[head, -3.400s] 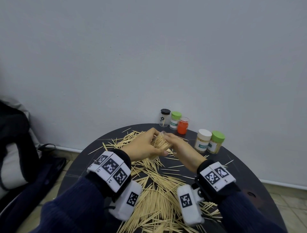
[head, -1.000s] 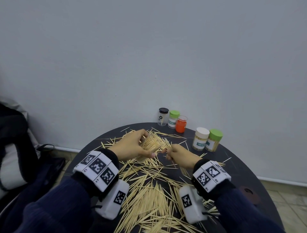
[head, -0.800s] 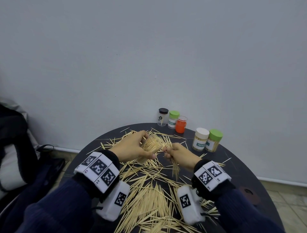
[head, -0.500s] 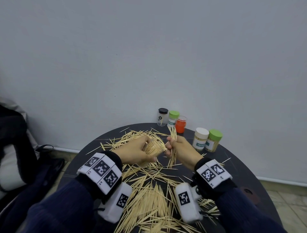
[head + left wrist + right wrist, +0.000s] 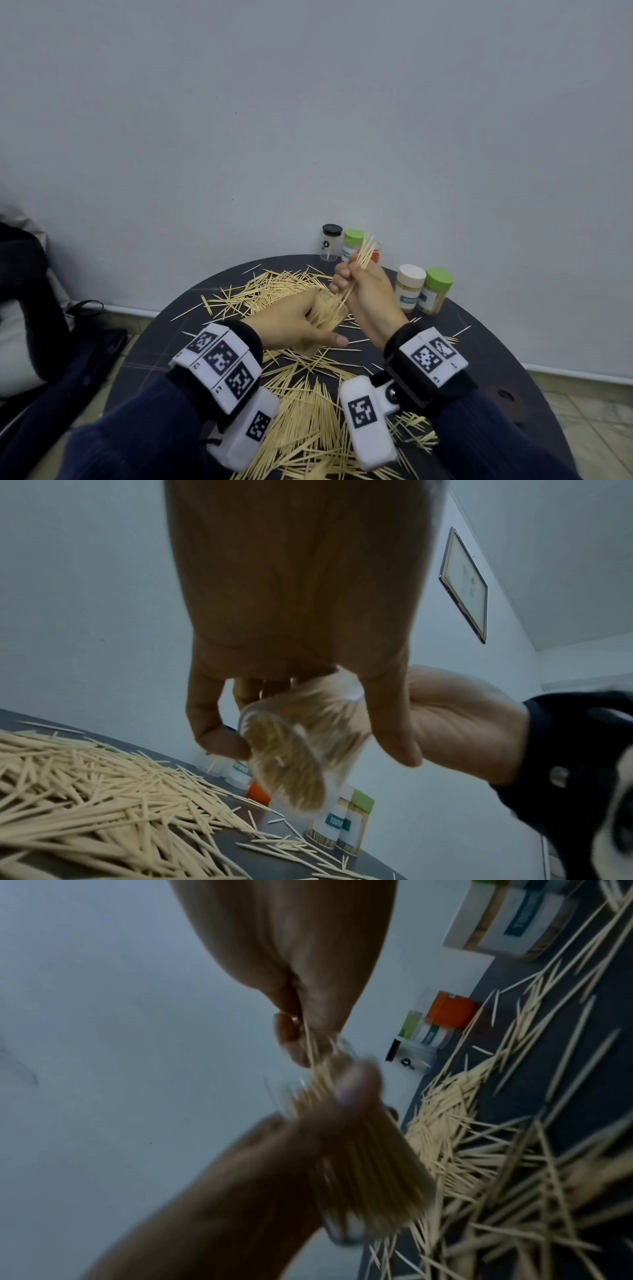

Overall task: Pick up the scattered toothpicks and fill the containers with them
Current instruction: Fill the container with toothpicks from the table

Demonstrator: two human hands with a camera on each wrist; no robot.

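Note:
My left hand [image 5: 298,323] grips a clear container [image 5: 327,313] packed with toothpicks, tilted above the round dark table [image 5: 164,346]; its clear base [image 5: 291,764] shows in the left wrist view. Just right of it my right hand [image 5: 359,286] pinches a small bundle of toothpicks [image 5: 363,255] upright, their lower tips at the container's mouth. In the right wrist view the bundle [image 5: 315,1050] runs from the fingers into the container [image 5: 359,1164]. Loose toothpicks [image 5: 308,421] cover the table.
Along the far table edge stand a black-lidded clear jar [image 5: 331,241], a green-lidded jar [image 5: 352,244], an orange jar [image 5: 375,255], a white-lidded jar [image 5: 409,287] and another green-lidded jar [image 5: 435,290]. A dark bag [image 5: 41,329] lies left of the table.
My right hand picked a bundle of toothpicks off the table, lifted it and turned it upright over the container's mouth. The left hand kept holding the container, shifting slightly.

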